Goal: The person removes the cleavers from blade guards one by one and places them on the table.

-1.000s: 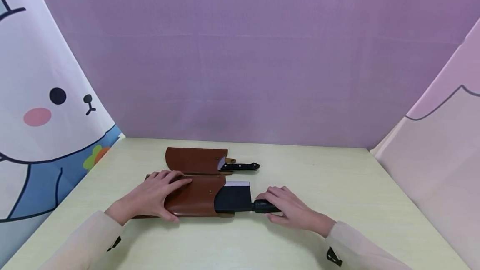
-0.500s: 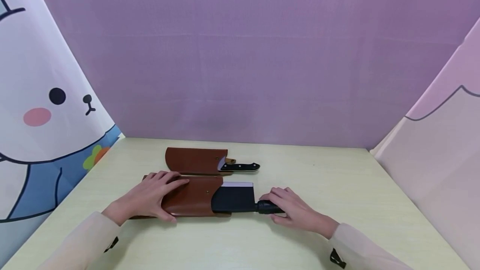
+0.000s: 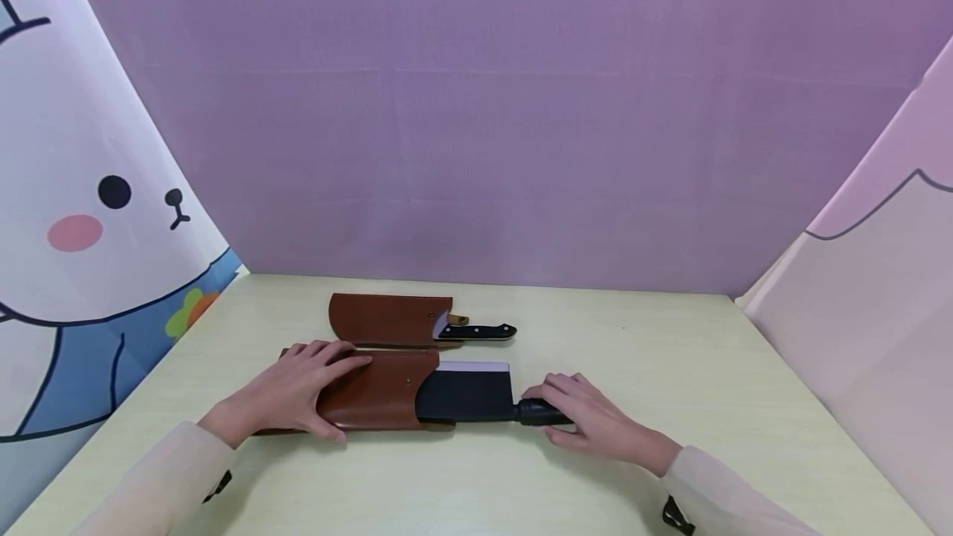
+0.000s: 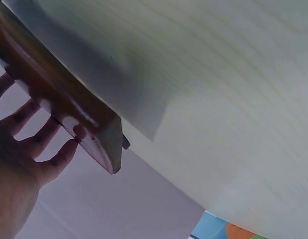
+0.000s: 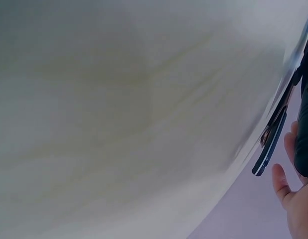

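A black-bladed cleaver [image 3: 472,395] lies partly inside a brown leather sheath [image 3: 375,391], its handle to the right. Much of the blade shows outside the sheath's mouth. My left hand [image 3: 294,391] holds the sheath at its left part, thumb at the near edge and fingers over the far side. In the left wrist view those fingertips meet the edge of the sheath [image 4: 59,87]. My right hand [image 3: 584,416] grips the cleaver's black handle [image 5: 304,132]. Whatever part of the blade is inside the leather is hidden.
Just behind lies a smaller brown sheath [image 3: 387,319] with a knife [image 3: 476,332] in it, only its black riveted handle and a bit of blade showing. The pale table [image 3: 670,354] ends at a purple backdrop [image 3: 476,122]; printed cloths hang at both sides.
The cleaver has slid a little to the right with my right hand, so more blade shows. My left hand and the sheath have shifted slightly left. The rear knife stays put.
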